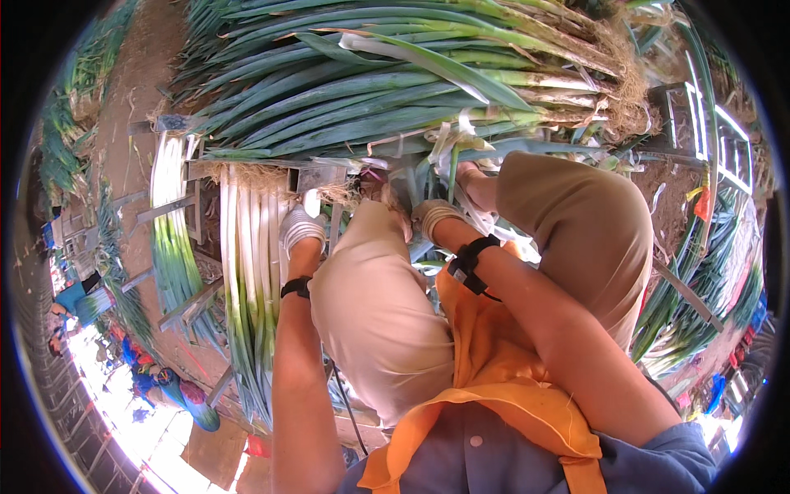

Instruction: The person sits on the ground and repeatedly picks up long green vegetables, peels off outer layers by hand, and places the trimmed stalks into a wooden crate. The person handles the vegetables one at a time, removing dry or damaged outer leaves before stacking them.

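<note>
My left hand (301, 229), in a pale striped glove, is curled beside a row of trimmed leeks (247, 247) with fibrous roots at their top, just below a short white stalk end (313, 202) near a metal bracket (317, 177). My right hand (436, 219), also gloved, is curled below loose green leaves (451, 173) between my legs. What either hand grips is hidden. A large pile of untrimmed leeks (387, 82) lies across the top of the view, roots to the right. I wear dark wrist straps and an orange apron (485, 395).
Metal rack bars (164, 210) hold another leek bundle (173, 255) on the left. A metal frame (699, 132) and more leeks (716, 247) are on the right. Other people (177, 391) are at the lower left. My bent legs (576, 230) flank my hands.
</note>
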Tool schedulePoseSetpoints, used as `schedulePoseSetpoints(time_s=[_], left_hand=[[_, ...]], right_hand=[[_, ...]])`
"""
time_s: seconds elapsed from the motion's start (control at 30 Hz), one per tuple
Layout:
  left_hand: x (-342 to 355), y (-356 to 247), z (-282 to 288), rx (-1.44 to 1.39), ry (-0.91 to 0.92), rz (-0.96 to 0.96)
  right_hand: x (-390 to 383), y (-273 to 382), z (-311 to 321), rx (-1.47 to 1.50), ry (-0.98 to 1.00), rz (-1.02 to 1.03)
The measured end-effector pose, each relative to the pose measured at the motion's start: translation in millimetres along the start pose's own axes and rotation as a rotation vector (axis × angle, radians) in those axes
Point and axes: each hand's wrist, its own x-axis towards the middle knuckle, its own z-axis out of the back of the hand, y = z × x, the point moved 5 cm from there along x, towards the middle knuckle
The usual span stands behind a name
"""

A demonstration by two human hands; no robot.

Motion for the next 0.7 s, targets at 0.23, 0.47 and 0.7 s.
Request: schedulePoseSetpoints(time_s=[0.23, 0.47, 0.7], left_hand=[[39, 36, -39, -0.799, 0.130, -0.014], [40, 34, -46, -0.784, 0.046, 0.079], [27, 18, -29, -0.469, 0.022, -0.040]], right_hand=[[5, -10, -5, 0.033, -0.023, -0.050], [16, 11, -2, 0.032, -0.073, 0.022], [1, 114, 46, 0.255, -0.074, 0.465]])
